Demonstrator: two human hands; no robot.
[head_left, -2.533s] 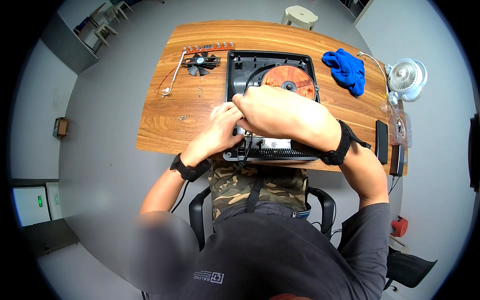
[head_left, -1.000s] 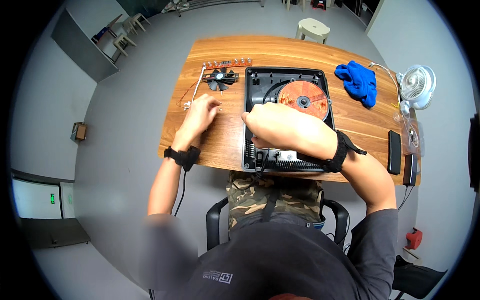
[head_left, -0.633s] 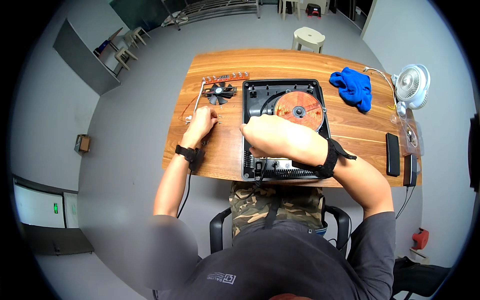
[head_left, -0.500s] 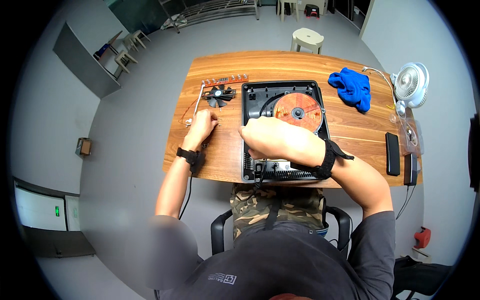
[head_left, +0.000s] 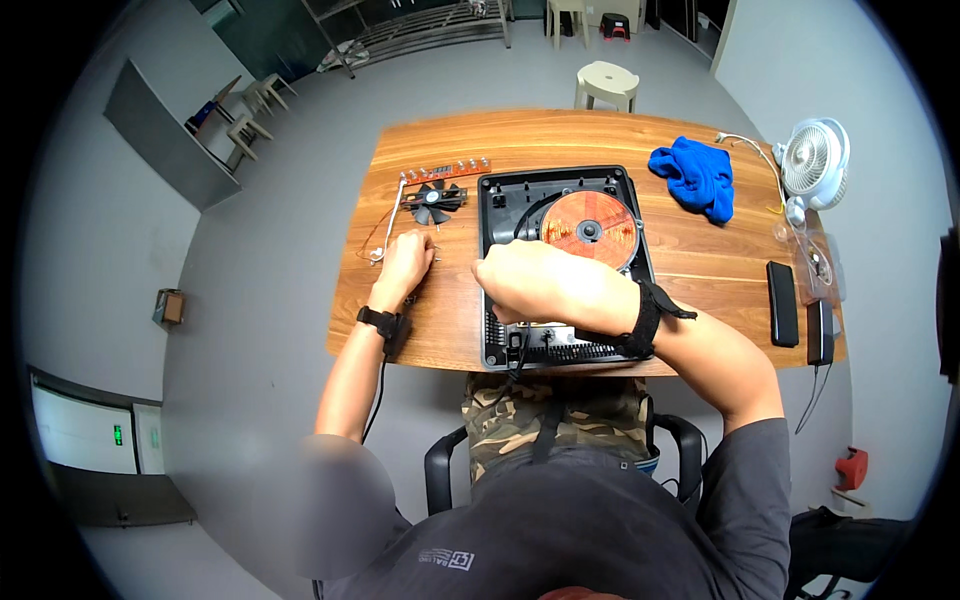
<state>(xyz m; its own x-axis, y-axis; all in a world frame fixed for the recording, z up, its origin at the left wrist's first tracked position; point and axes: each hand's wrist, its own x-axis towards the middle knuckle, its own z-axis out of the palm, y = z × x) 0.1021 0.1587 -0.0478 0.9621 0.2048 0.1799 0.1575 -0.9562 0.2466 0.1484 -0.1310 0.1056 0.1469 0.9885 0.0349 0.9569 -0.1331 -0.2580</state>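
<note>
Head view: the left hand (head_left: 403, 268) rests on the wooden table (head_left: 700, 262), left of the opened cooker (head_left: 560, 265). Its fingers are curled together, knuckles up, with the tips pressed toward the tabletop; whether they pinch anything small beneath them cannot be told. Just beyond the fingertips lies a screwdriver (head_left: 390, 222), its shaft running away from the person, and near it a small black fan (head_left: 433, 201) with thin wires trailing off. Behind the fan sits a narrow orange board (head_left: 447, 170).

The right hand (head_left: 520, 283) lies over the near left part of the cooker, a black tray-like housing with its top off. The fingers are closed into a loose fist, clamped down on something inside the housing that the hand itself hides, so what they grip cannot be told. A black strap circles that wrist. Just beyond the knuckles the copper coil (head_left: 590, 227) lies flat in the housing, apart from the hand.

Further right on the table: a blue cloth (head_left: 695, 178), a white desk fan (head_left: 812, 160) at the far corner, and a dark phone (head_left: 782, 302) near the edge.
</note>
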